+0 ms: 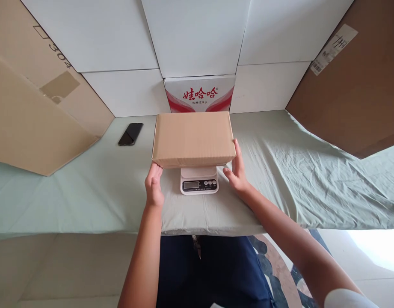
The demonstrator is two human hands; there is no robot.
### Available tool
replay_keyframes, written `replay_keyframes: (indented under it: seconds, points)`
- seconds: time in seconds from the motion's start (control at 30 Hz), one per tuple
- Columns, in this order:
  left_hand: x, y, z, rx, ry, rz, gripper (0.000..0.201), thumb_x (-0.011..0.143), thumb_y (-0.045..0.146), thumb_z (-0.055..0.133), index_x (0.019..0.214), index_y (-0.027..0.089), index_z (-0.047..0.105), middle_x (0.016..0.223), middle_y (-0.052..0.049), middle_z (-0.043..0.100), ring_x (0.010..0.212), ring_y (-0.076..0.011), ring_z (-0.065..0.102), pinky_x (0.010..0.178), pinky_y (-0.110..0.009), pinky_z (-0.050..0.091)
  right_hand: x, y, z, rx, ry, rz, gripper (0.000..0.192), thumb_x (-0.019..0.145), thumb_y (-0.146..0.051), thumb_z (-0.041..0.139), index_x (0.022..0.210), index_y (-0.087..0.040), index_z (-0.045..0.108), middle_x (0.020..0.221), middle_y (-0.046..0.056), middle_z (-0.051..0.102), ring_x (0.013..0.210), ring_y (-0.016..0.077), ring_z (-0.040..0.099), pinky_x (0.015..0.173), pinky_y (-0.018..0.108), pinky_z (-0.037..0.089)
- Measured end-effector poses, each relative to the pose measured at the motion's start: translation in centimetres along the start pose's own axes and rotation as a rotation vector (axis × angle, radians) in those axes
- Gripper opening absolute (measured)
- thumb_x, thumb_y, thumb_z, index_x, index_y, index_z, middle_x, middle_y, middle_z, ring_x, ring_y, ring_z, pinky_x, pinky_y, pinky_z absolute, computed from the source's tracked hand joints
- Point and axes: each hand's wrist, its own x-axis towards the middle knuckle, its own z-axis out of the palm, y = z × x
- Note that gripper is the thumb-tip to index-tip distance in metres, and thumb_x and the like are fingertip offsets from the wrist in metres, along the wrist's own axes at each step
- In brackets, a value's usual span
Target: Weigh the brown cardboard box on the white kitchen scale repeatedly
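A plain brown cardboard box (193, 137), closed and unmarked, sat flat on a small white digital scale (199, 180) at the table's middle, overhanging it on both sides. The scale's dark display and 3 buttons showed below the box's front edge.

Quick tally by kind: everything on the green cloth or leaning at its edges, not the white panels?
Closed brown box on scale, both hands at its corners: 1
Kitchen scale: 1
Phone: 1
Printed red-and-white carton: 1
Large leaning cardboard sheets: 2
Total: 6
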Motion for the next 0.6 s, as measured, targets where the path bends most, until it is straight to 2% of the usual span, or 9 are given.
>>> replay_keyframes:
  seconds: [0.17, 0.37, 0.6]
  points:
    - [-2.2, -0.1, -0.8, 0.055, -0.025, -0.071, 0.089, 0.086, 0.082, 0.046, 0.146, 0.018, 0.060, 0.151, -0.018, 0.060, 0.152, -0.0393, 0.041, 0.124, -0.053, 0.036, -2.2, -0.8, -1.0, -0.034, -0.023, 0.071, 0.083, 0.095, -0.065, 0.048, 0.165, -0.043, 0.010, 0.173, -0.001, 0.025, 0.162, 0.0370, 0.020, 0.130, 0.068, 0.027]
    - [-2.5, -0.5, -1.0, 0.085, -0.023, -0.145, 0.092, 0.084, 0.084, 0.047, 0.148, 0.019, 0.059, 0.155, -0.017, 0.056, 0.152, -0.0392, 0.040, 0.124, -0.053, 0.035, -1.8, -1.1, -1.2, -0.049, -0.041, 0.107, 0.085, 0.095, -0.067, 0.049, 0.166, -0.040, 0.013, 0.170, 0.005, 0.030, 0.158, 0.0388, 0.028, 0.126, 0.067, 0.034]
    - [-2.4, -1.2, -1.3, 0.080, -0.016, -0.148, 0.092, 0.085, 0.084, 0.047, 0.152, 0.021, 0.054, 0.157, -0.018, 0.053, 0.152, -0.0386, 0.041, 0.124, -0.054, 0.035, -1.5, -1.1, -1.2, -0.034, -0.040, 0.119, 0.082, 0.095, -0.065, 0.052, 0.165, -0.041, 0.016, 0.169, 0.005, 0.034, 0.155, 0.0387, 0.034, 0.120, 0.064, 0.042]
